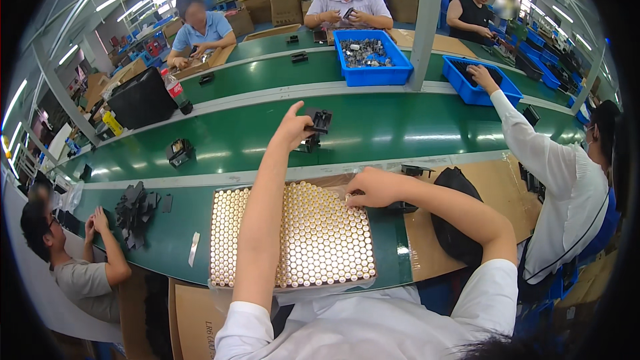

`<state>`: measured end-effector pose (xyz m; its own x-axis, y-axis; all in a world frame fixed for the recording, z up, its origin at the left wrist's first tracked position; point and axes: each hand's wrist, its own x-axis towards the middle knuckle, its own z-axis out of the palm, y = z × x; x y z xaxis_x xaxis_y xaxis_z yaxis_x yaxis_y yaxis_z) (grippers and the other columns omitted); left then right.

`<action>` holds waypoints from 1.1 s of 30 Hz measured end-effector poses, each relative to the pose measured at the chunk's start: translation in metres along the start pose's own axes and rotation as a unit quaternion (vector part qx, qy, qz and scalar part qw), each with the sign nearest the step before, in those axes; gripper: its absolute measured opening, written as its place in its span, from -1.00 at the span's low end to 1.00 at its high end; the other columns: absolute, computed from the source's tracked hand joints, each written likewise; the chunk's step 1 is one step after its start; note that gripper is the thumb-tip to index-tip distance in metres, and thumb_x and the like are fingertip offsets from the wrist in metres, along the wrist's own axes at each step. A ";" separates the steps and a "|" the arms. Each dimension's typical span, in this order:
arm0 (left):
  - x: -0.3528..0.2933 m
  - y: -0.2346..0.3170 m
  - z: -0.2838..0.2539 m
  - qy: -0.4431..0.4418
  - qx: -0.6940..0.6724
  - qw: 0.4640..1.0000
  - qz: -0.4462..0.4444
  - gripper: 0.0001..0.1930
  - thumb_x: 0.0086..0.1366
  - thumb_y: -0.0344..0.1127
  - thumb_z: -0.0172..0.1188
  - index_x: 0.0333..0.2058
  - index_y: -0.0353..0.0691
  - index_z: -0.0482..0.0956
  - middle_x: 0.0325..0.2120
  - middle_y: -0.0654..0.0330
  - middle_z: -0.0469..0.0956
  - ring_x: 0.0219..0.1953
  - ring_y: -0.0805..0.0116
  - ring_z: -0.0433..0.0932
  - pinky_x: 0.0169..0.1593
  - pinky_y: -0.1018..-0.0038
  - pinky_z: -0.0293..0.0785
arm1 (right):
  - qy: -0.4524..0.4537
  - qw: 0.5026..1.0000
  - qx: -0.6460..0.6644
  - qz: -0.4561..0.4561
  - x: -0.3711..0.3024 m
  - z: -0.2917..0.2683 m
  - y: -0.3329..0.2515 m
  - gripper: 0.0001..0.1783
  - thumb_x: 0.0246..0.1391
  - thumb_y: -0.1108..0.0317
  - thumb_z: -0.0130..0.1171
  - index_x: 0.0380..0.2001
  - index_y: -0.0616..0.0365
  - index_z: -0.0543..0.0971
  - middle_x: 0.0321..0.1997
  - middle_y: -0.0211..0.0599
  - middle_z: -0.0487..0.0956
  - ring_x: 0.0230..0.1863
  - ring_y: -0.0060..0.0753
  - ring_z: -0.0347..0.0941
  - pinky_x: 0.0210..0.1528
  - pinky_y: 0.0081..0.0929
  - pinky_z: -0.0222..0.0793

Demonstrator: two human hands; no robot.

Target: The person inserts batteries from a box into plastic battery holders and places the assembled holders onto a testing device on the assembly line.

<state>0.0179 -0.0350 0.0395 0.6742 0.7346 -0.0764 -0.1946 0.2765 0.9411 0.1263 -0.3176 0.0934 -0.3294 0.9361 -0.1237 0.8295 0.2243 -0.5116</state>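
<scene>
Mid-frame, your left hand (291, 131) grips a black plastic box (323, 121); your right hand (379, 187) curls over round gold-topped batteries (327, 247), grip hidden.

Your batteries (327, 247) show shiny metal ends; your holder (321, 121) looks plastic. You face a glossy green belt (233, 127) and matt cardboard (423, 253).

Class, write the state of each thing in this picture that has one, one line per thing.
Left hand: raised, gripping
Black plastic casing: held in the air
Right hand: lowered at the batteries, fingers curled
Cylindrical batteries: upright, tightly packed
Left blue bin: open, filled with grey parts
Right blue bin: open, co-worker's hand at it
Flat black pieces: loosely heaped
</scene>
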 end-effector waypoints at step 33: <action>0.017 -0.018 0.006 0.049 0.186 0.980 0.057 -0.56 0.33 -0.43 0.22 0.16 -0.23 0.36 -0.12 -0.06 0.52 -0.22 0.23 0.57 -0.24 0.36 0.60 | 0.311 0.936 0.033 0.161 0.162 -0.040 0.101 -0.71 0.08 0.25 0.25 -0.51 0.28 0.73 -0.52 -0.05 0.67 -0.56 0.02 0.53 -0.37 -0.21 0.53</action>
<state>0.0371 -0.0306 0.0230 0.5880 0.8086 0.0221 0.0213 -0.0428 0.9989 0.1751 -0.1322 0.0555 0.2757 0.9339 0.2277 0.8042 -0.0944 -0.5868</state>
